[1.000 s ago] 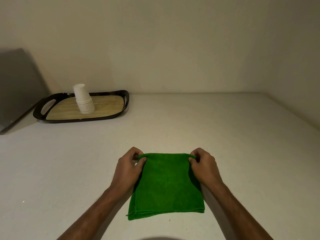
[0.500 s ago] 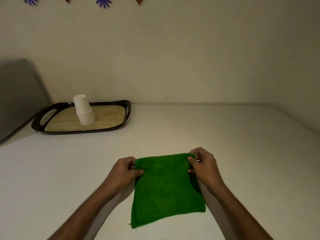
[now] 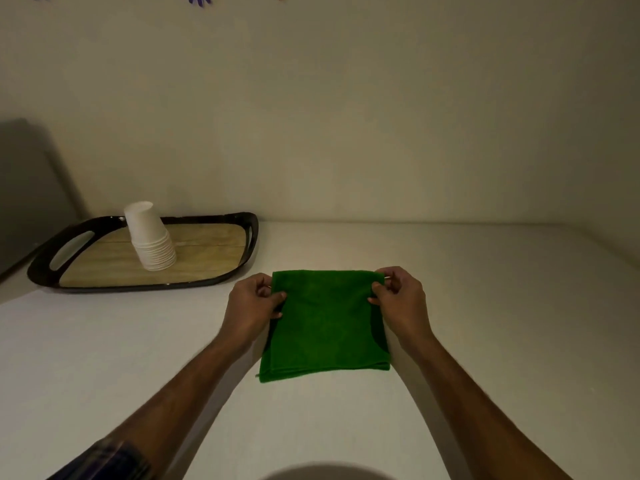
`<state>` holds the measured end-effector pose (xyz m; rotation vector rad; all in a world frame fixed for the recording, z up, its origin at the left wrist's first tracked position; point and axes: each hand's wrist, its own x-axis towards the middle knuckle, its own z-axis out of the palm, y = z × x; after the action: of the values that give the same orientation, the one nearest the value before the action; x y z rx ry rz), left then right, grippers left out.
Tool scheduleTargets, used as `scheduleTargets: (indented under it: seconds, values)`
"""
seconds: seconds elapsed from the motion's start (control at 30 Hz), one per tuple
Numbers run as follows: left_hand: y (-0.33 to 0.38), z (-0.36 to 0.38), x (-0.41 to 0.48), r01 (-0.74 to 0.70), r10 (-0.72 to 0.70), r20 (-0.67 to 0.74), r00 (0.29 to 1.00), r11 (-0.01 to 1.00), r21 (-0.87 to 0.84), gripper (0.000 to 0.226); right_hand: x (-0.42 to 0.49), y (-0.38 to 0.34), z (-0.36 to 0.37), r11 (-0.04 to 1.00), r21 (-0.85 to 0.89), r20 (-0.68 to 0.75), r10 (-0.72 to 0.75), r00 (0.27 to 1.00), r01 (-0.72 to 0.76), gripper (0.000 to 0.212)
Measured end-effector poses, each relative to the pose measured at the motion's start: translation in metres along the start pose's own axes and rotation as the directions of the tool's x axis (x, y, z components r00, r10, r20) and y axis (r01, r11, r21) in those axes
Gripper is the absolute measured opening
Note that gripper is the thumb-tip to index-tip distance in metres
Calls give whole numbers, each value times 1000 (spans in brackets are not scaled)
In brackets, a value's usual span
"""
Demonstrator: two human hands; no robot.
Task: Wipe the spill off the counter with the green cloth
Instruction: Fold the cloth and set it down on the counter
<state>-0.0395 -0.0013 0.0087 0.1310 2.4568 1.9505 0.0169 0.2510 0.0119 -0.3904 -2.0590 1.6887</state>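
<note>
The surface (image 3: 485, 306) is bare from 12 to 6 o'clock of the cloth (image 3: 325, 323). At 10 o'clock a tray (image 3: 252, 237) with stacked cups (image 3: 150, 237) blocks the way

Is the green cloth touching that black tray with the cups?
Apart. The head view shows a strip of bare counter between the green cloth and the black tray's nearest rim; only the left hand sits between them.

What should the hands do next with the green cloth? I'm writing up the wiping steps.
Probably lower the pinched far edge and press the green cloth flat on the counter. The left hand and right hand each grip a far corner, the cloth lies folded, and no spill shows, so find it before sweeping.
</note>
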Motion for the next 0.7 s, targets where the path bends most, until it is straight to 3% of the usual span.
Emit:
scheduleTargets:
  seconds: [0.2, 0.53, 0.7]
  values:
    - [-4, 19, 49, -77, 80, -75, 994, 996, 42, 19, 43, 15, 23, 999, 3, -4, -34, 999, 34, 34]
    - [-11, 30, 126, -127, 156, -178, 972, 979, 162, 22, 109, 29, 61, 1000, -4, -12, -25, 1000, 25, 37]
    - [-9, 33, 152, -157, 213, -161, 964, 940, 304, 48, 125, 37, 70, 1000, 7, -19, -6, 1000, 6, 39]
